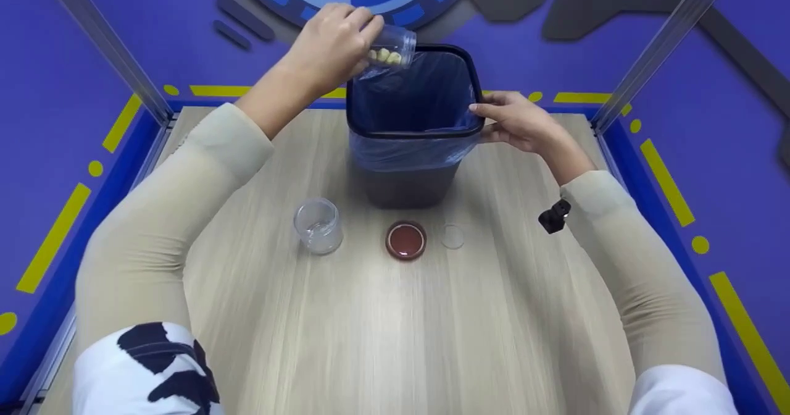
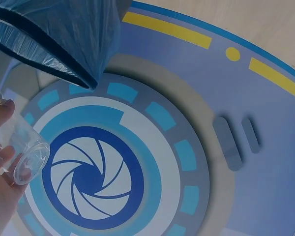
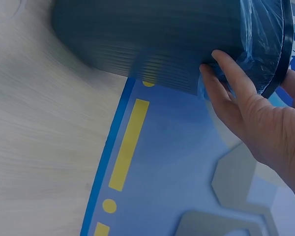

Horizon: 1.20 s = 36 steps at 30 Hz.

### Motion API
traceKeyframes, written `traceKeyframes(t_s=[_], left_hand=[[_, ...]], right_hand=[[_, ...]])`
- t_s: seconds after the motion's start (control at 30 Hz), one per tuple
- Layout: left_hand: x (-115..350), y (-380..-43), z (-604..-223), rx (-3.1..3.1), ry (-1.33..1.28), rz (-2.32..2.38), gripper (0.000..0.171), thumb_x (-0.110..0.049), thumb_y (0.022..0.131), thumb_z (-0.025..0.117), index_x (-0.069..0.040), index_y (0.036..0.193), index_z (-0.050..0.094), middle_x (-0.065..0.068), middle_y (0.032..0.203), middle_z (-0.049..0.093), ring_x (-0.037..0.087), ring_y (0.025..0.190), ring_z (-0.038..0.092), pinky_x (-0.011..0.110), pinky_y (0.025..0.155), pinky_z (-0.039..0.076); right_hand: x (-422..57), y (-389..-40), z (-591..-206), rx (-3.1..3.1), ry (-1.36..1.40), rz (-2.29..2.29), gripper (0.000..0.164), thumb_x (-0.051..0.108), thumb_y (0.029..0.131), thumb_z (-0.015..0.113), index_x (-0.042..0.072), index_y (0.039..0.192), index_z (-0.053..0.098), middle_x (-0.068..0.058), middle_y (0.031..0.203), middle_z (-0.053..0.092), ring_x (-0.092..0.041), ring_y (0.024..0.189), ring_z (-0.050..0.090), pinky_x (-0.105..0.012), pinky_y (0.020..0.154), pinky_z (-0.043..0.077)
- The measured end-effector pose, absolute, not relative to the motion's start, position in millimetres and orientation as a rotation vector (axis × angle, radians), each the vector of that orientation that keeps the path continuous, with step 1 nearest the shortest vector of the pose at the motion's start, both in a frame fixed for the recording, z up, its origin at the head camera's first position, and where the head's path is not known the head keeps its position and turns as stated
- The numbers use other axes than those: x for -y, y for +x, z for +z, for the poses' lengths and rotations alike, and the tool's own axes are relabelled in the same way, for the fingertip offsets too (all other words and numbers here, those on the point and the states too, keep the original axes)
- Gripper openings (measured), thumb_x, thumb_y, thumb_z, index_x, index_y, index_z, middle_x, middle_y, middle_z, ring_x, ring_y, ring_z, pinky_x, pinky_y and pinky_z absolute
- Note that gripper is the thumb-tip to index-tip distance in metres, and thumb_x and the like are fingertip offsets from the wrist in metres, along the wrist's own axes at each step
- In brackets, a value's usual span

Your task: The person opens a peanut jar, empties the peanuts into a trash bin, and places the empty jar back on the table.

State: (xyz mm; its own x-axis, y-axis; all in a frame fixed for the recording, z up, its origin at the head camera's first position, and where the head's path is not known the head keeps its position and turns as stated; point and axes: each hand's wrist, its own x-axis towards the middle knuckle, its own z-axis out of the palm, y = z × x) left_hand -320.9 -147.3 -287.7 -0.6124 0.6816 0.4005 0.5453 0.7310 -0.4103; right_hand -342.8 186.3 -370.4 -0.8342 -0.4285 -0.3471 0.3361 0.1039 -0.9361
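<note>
My left hand [image 1: 338, 43] grips a clear plastic jar [image 1: 401, 39] tipped on its side, its mouth over the left rim of a dark trash can [image 1: 404, 186]. Several pale yellow pieces [image 1: 387, 56] lie near the jar's mouth. In the left wrist view the jar's round base [image 2: 33, 162] points away from the can. A translucent bluish bag [image 1: 407, 152] lines the can and folds over its black rim. On the right side, my right hand [image 1: 515, 120] holds the can's rim, thumb on top and fingers [image 3: 231, 73] against the bag and outer wall.
On the wooden table [image 1: 370, 328], in front of the can, stand an open clear jar [image 1: 318, 226], a reddish-brown lid [image 1: 406, 240] and a thin clear disc [image 1: 452, 236]. Blue printed panels [image 1: 524, 57] enclose the back and sides. A small black device [image 1: 555, 216] sits at the right sleeve.
</note>
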Motion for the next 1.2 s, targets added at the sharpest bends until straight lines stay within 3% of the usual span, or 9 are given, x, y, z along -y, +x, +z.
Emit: traceKeyframes(t_s=[0.3,0.53,0.83,1.1,1.2], left_hand=[[151,-320,-293,2.337,-0.950,0.341,0.041,-0.013,0.099,0.064,0.006,0.135,0.058,0.024,0.126,0.065,0.039,0.115,0.063,0.047,0.104,0.050],[152,-320,-284,2.311,-0.924,0.327,0.044,-0.014,0.098,0.067,0.006,0.136,0.057,0.022,0.126,0.064,0.038,0.115,0.063,0.046,0.105,0.050],[142,-323,-280,2.404,-0.877,0.356,0.049,-0.017,0.097,0.069,0.005,0.138,0.054,0.023,0.131,0.062,0.038,0.121,0.060,0.046,0.109,0.046],[148,-322,-280,2.344,-0.899,0.295,0.046,-0.014,0.097,0.069,0.006,0.136,0.057,0.023,0.128,0.063,0.039,0.118,0.061,0.046,0.107,0.047],[149,-321,-278,2.318,-0.901,0.296,0.046,-0.015,0.097,0.069,0.006,0.136,0.057,0.023,0.128,0.064,0.038,0.117,0.062,0.046,0.107,0.048]], right_hand=[[-184,-344,-374,-1.803,-0.092,-1.816,0.058,0.011,0.104,0.056,-0.008,0.152,0.030,-0.020,0.138,0.045,-0.025,0.096,0.073,-0.035,0.085,0.060],[-182,-345,-374,-1.795,-0.095,-1.823,0.063,0.012,0.103,0.058,-0.009,0.153,0.026,-0.023,0.143,0.041,-0.025,0.096,0.073,-0.035,0.084,0.061],[-190,-344,-375,-1.830,-0.065,-1.807,0.060,0.013,0.103,0.058,-0.007,0.152,0.030,-0.017,0.134,0.048,-0.024,0.096,0.073,-0.034,0.085,0.060],[-188,-343,-375,-1.852,-0.099,-1.755,0.065,0.017,0.103,0.058,-0.005,0.156,0.026,-0.020,0.151,0.038,-0.026,0.111,0.068,-0.036,0.093,0.057],[-187,-344,-374,-1.850,-0.104,-1.766,0.064,0.017,0.103,0.058,-0.007,0.155,0.027,-0.022,0.149,0.038,-0.024,0.105,0.070,-0.034,0.090,0.059]])
